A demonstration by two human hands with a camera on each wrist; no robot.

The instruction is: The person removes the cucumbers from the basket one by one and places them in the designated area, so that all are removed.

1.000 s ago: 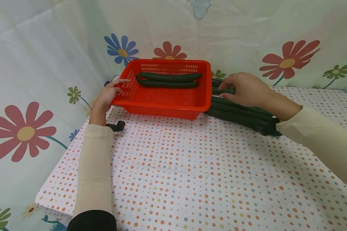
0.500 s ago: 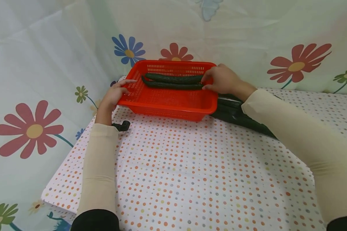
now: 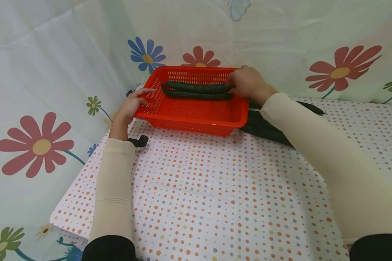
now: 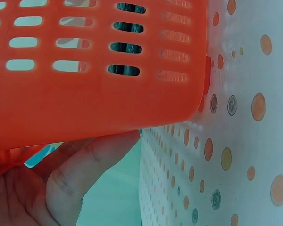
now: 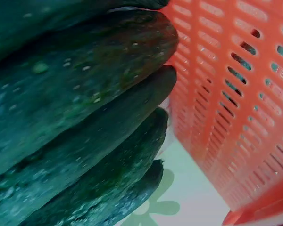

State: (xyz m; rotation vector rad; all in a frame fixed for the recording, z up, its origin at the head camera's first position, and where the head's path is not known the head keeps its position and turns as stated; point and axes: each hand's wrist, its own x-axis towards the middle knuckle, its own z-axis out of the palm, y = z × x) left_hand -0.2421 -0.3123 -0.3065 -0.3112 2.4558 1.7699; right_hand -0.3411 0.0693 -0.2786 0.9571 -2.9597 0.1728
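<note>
A red plastic basket (image 3: 196,121) with slotted walls stands at the far side of the table, two long dark green cucumbers (image 3: 196,96) lying side by side in it. My left hand (image 3: 130,107) grips the basket's left rim, fingers over the inside; in the left wrist view the thumb (image 4: 85,169) presses below the rim. Reaching over the right rim, my right hand (image 3: 248,84) has its bent fingers at the right end of the back cucumber (image 3: 196,87). Its thumb is hidden. The right wrist view shows no part of that hand.
Several more cucumbers (image 3: 264,127) lie on the dotted tablecloth (image 3: 202,188) right of the basket, partly under the right forearm; close up, these cucumbers (image 5: 70,89) sit beside the basket wall (image 5: 226,84). A flowered cloth (image 3: 274,32) hangs behind.
My right hand has moved left from the cucumbers beside the basket, over the right rim, to the cucumber ends inside. The left hand keeps its hold on the rim.
</note>
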